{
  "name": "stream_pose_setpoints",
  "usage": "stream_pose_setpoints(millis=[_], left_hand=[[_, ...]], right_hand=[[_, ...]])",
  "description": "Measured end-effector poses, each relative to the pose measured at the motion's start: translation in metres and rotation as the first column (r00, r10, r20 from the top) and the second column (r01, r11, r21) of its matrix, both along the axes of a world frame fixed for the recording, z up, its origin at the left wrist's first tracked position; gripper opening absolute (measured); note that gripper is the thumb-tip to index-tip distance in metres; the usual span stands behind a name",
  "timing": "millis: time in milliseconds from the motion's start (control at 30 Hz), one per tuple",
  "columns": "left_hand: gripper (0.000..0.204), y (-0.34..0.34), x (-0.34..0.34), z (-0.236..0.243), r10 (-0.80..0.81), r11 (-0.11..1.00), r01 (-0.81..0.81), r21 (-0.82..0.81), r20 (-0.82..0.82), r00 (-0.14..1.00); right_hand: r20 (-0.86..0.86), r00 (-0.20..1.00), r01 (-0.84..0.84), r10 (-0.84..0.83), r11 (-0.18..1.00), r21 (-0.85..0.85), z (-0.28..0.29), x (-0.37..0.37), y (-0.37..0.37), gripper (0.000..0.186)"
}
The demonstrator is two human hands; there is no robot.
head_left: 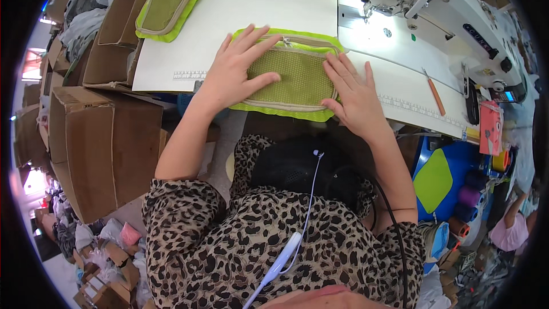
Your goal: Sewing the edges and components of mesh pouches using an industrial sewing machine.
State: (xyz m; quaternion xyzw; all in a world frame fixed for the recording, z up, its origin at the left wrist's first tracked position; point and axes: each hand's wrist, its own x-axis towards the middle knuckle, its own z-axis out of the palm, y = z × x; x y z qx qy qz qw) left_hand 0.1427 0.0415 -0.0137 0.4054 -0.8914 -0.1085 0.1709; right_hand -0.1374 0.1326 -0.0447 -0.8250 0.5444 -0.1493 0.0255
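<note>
A flat mesh panel (297,80), olive with neon-green edges, lies at the table's front edge, its lower border reaching past that edge. A beige zipper (309,40) runs along its top, with a metal slider near the left part. My left hand (243,68) rests on the panel's left side, fingers spread. On its right side lies my right hand (355,88), fingers stretched out flat. Neither hand grips anything. Another mesh panel (171,3) of the same kind lies at the table's far left.
A white sewing machine (440,11) with its lamp lit stands at the right. An orange-handled awl-like tool (436,96) and black thread snips (472,103) lie before it. Cardboard boxes (114,149) stand left. Thread cones (470,196) sit low right, and another person (510,229) is beyond.
</note>
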Motion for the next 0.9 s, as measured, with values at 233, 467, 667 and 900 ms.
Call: stream_pose_setpoints(millis=[233,467,667,900], left_hand=[[0.067,-0.006,0.008,-0.043,0.08,0.996,-0.079,-0.04,0.03,0.996],[0.064,-0.018,0.006,-0.052,0.088,0.996,-0.087,0.013,-0.152,0.984],[0.059,-0.029,0.005,-0.063,0.102,0.995,-0.103,-0.001,-0.088,0.991],[0.053,-0.026,0.008,-0.061,0.134,0.987,-0.096,0.129,-0.329,0.935]], right_hand=[[-0.042,0.999,0.019,-0.018,1.0,0.011,-0.006,-0.014,0.017,0.079],[0.194,0.98,0.003,0.033,0.983,-0.181,-0.028,0.005,0.038,0.062],[0.307,0.945,0.097,0.112,0.801,-0.59,-0.068,0.0,0.026,0.02],[0.283,0.951,0.048,0.124,0.846,-0.531,-0.06,-0.001,0.03,0.018]])
